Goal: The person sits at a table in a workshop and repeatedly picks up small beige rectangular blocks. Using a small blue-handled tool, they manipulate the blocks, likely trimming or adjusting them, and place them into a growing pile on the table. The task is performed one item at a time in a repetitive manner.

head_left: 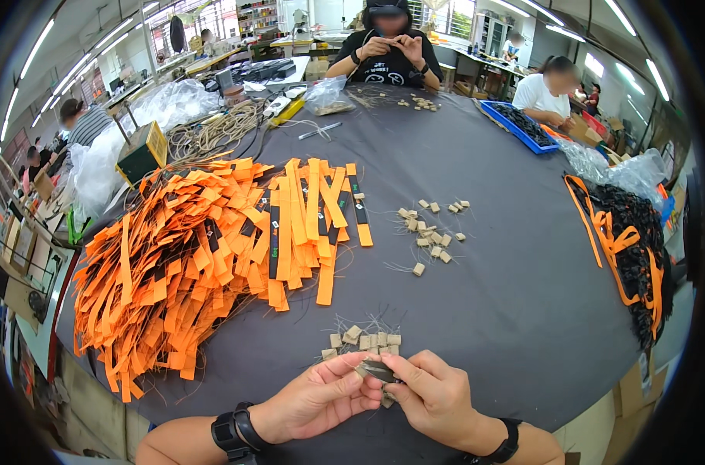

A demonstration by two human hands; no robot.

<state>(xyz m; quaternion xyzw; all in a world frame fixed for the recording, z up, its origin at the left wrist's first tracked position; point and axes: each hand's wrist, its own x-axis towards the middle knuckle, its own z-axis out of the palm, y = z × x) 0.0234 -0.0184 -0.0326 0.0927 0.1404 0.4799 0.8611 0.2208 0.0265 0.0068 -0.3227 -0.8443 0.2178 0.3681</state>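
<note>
At the near edge of the table, my two hands meet in front of me. My left hand is closed, pinching a small beige fabric tab between thumb and fingertips. Against it lies what looks like a pair of dark metal thread snips, gripped in my closed right hand; the fingers cover part of it. Just beyond my fingers sits a cluster of similar beige tabs with loose thread ends. Another tab shows below, between the hands. Farther off, more tabs are scattered with trailing threads.
A big heap of orange and black fabric strips covers the left. Rope, a green box and plastic bags stand behind it. On the right are a blue tray and black-orange strapping. A person sits opposite.
</note>
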